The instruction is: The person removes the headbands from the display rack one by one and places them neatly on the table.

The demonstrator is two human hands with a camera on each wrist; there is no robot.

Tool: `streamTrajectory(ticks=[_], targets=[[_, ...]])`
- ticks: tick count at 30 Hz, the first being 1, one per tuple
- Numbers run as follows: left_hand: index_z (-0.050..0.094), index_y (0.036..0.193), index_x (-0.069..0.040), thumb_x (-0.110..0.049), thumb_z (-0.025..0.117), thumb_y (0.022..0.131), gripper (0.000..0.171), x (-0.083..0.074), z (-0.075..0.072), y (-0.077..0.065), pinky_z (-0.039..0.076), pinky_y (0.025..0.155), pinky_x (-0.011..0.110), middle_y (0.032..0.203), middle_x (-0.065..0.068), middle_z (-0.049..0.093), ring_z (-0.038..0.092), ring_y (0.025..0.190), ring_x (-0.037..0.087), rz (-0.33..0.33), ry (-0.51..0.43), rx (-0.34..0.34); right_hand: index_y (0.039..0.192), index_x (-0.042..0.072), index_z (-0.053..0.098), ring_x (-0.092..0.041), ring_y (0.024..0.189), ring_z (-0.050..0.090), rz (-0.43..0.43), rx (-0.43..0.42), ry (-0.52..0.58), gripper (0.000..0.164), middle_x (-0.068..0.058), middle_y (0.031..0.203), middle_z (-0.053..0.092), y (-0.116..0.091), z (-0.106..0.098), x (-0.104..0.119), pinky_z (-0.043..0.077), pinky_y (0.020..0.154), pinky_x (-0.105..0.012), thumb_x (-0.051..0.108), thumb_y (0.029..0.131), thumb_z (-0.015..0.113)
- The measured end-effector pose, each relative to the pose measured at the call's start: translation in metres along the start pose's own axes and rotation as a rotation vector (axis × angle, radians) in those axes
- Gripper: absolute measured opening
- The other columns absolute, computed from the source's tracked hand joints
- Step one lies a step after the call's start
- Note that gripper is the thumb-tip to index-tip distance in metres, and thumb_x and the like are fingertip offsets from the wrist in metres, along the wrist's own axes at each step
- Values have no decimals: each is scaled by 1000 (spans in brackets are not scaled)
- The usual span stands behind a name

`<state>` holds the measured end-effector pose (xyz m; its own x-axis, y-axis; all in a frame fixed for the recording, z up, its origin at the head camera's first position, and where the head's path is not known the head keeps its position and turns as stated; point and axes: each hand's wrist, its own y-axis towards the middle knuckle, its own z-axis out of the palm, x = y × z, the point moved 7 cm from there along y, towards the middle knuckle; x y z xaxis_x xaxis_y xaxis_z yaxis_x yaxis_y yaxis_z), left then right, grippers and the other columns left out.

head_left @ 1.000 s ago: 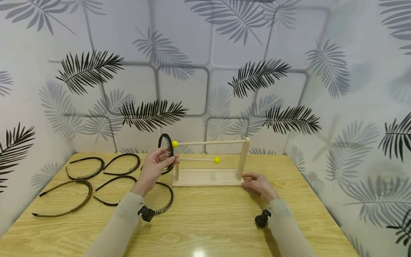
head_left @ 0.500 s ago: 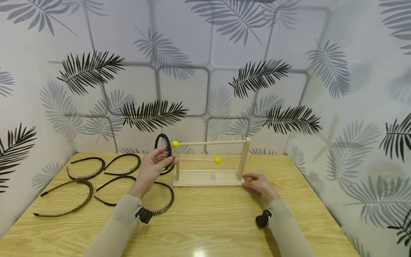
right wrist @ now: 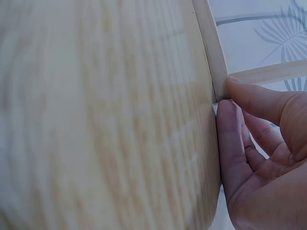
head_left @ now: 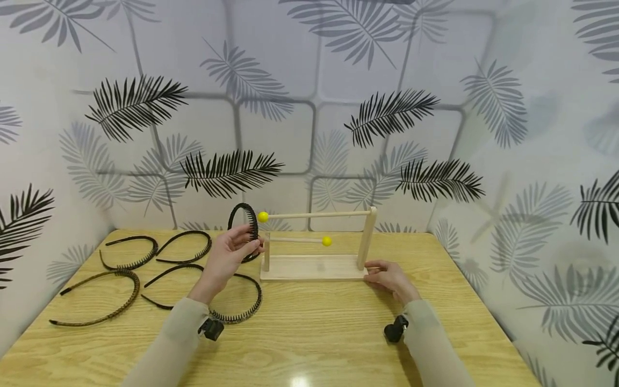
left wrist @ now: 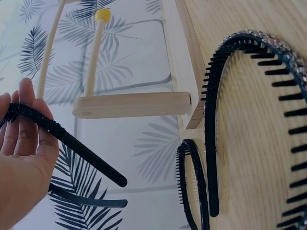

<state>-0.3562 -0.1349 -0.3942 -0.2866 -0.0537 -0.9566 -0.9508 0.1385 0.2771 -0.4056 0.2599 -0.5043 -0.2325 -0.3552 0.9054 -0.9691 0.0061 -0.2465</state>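
In the head view my left hand (head_left: 226, 259) holds a black toothed headband (head_left: 253, 221) upright, just left of the yellow ball (head_left: 263, 216) that tips the upper rod of a wooden stand (head_left: 314, 267). In the left wrist view the fingers curl around the headband's sparkly black band (left wrist: 43, 120), and its two ends point away from the palm. My right hand (head_left: 390, 279) grips the right end of the stand's base, with thumb and forefinger at the corner (right wrist: 221, 88) in the right wrist view. A second yellow ball (head_left: 326, 241) tips the lower rod.
On the left of the table (head_left: 309, 344) lie several more headbands, among them a brown one (head_left: 130, 301) and a glittery toothed one (head_left: 242, 317) near my left wrist. Another black headband (head_left: 205, 252) lies farther back. A leaf-patterned wall (head_left: 309, 134) stands behind the table.
My left hand has drawn slightly left with the headband, widening the gap to the upper rod's yellow ball. The right hand and the stand have stayed in place.
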Motion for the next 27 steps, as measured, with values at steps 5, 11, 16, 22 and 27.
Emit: streamTrajectory(ticks=[5,11,16,22,27], targets=[[45,145,-4,-20,68,93,59,-3,1,-5,52,95,25,111,14,71,73,90,15,12,26,9,133,0,57,-10,82,62,-7,2,3,45,-9,104,62,0,0,-1,57,76,-23,3,89,70],[48,142,-2,-20,70,93,57,-4,10,-11,55,92,32,113,21,69,71,89,8,34,100,38,133,-1,57,-10,82,62,-7,6,12,45,-9,104,62,0,1,-1,57,77,-24,2,89,69],[50,141,-3,-19,71,91,56,-4,17,-13,55,93,33,112,21,70,71,90,10,29,100,88,132,0,57,-11,83,62,-10,3,6,45,-9,104,62,0,0,-1,57,76,-24,3,89,70],[47,141,3,-12,71,91,58,-2,26,-15,57,87,27,111,24,70,73,85,13,5,52,160,132,0,57,-11,83,62,-12,9,11,45,-9,104,62,0,0,-1,57,76,-24,3,89,70],[47,142,3,-11,69,92,57,4,35,-18,57,87,29,109,20,71,73,93,20,-5,88,226,132,-1,57,-11,83,62,-18,8,10,45,-9,104,62,1,0,-2,57,76,-24,3,89,70]])
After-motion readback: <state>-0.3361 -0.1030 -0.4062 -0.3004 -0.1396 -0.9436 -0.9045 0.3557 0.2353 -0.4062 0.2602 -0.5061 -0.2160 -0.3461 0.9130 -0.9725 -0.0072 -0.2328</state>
